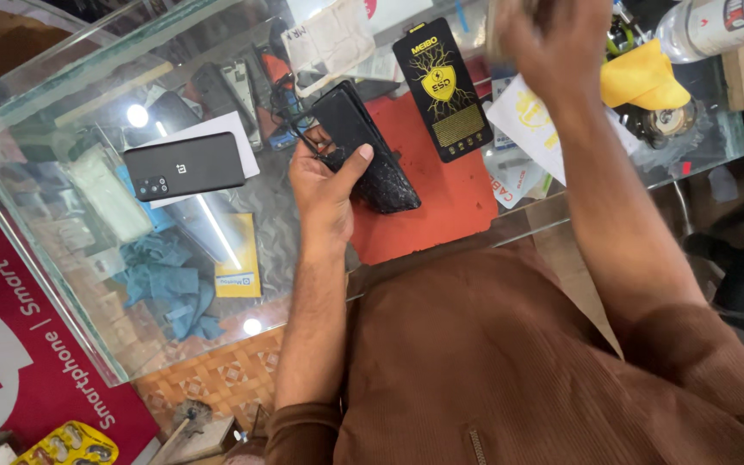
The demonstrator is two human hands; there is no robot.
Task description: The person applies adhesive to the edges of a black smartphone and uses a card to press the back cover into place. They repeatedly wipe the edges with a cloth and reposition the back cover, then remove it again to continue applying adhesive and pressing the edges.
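**Cracked black phone gripped over a red mat**

Nearest the camera is the person's brown ribbed garment [510,362], filling the lower right, with both forearms rising out of its cuffs toward a glass counter [36,232].

At the far left edge of the scene a red sign [10,362] leans below the counter, and a yellow blister pack [66,443] lies at the bottom. On the glass further right lies a black phone [184,165], back up, camera cluster at its left end, resting on a white sheet [217,129]. Nearer, blue crumpled cloth [165,275] and a yellow card [238,258] show through the glass.

In the middle, the left hand [325,194] grasps the cracked phone [363,146]: thumb pressed along its near edge, fingers wrapped behind. This phone is black, slim and tilted, its far end pointing up-left; its lower surface is rough and speckled with shattered glass. It is held just above the red mat [441,207], near the mat's left side.

Right of it a black packet with a yellow shield emblem [441,86] lies across the mat's far edge. The right hand [553,39] is raised, blurred, at the top; I cannot tell whether its fingers are clenched. Beyond it sits a yellow cloth [643,77] and a clear bottle [716,26].
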